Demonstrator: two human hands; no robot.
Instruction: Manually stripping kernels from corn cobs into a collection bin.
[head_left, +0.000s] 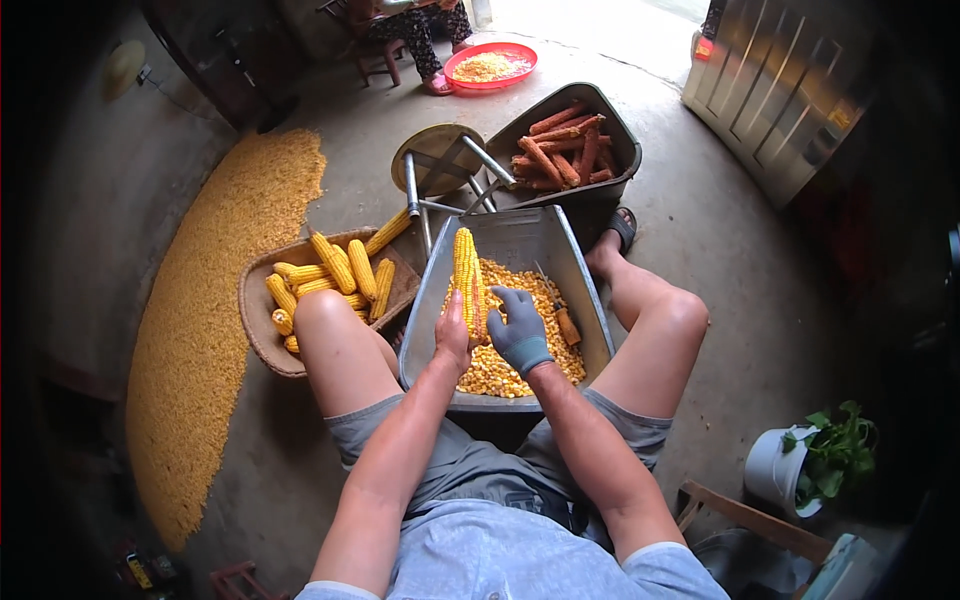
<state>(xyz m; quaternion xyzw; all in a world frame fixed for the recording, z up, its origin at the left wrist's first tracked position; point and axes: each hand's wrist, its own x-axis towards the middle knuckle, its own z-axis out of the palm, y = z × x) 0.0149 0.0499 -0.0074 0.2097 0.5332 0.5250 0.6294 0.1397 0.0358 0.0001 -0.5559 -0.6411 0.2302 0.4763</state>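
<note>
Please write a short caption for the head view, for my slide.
Seated person holds a corn cob over a metal tray of kernels.

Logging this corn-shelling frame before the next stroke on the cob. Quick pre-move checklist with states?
1. Left hand holds corn cob: ok.
2. Gloved right hand on cob's lower part: ok.
3. Cob sits over metal trough, kernels collecting inside: ok.
4. Brown-handled tool lies in trough beside right hand: ok, apart from fingers.
5. Basket of unshelled cobs by left knee: ok.
6. Firmness of grip: cannot tell.
</note>
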